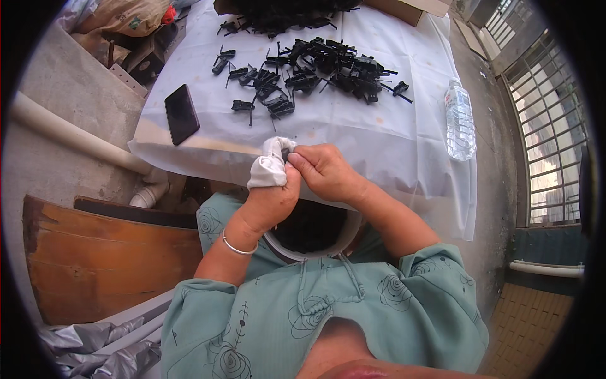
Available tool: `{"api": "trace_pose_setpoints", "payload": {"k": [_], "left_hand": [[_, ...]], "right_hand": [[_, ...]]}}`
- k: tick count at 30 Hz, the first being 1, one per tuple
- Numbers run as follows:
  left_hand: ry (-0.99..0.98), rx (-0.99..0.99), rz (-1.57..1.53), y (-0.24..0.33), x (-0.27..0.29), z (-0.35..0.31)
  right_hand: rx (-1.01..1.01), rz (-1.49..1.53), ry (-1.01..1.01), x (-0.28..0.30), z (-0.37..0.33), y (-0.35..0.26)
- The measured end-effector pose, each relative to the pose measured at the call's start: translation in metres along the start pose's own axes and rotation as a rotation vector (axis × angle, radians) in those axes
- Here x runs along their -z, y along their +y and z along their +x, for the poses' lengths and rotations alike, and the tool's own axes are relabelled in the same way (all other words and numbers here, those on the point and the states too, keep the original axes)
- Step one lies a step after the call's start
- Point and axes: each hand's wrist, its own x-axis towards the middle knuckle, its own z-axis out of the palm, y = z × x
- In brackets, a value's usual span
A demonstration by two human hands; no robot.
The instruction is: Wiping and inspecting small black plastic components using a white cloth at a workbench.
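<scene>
My left hand [276, 197], its fingers wrapped in a white cloth or partial glove [269, 172], is closed around a small black plastic piece [285, 155]. The thumb and curled fingers of my right hand [327, 173] pinch that same piece from the other side, so most of it is hidden. Both hands meet just off the near edge of the table. Below them, between my legs, stands a pale round bucket [355, 228] with dark contents. Loose black plastic parts with thin prongs [341, 66] lie heaped on the table beyond my hands.
White plastic sheeting [404, 136] covers the table. A black phone [182, 115] lies at its left edge, a clear water bottle [459, 120] at its right. More black parts fill the far end beside a cardboard box [404, 7]. A brown wooden board [113, 259] stands at my left.
</scene>
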Motion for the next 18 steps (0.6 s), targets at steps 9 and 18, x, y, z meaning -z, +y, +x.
{"api": "trace_pose_setpoints", "payload": {"k": [9,18], "left_hand": [[-0.266,-0.197,0.305,-0.001,0.024,-0.007],[-0.013,0.104,-0.093,-0.027,0.022,-0.003]], "right_hand": [[-0.156,-0.322,-0.023,0.030,0.035,0.023],[-0.180,-0.724,-0.020,0.036,0.054,0.030]]}}
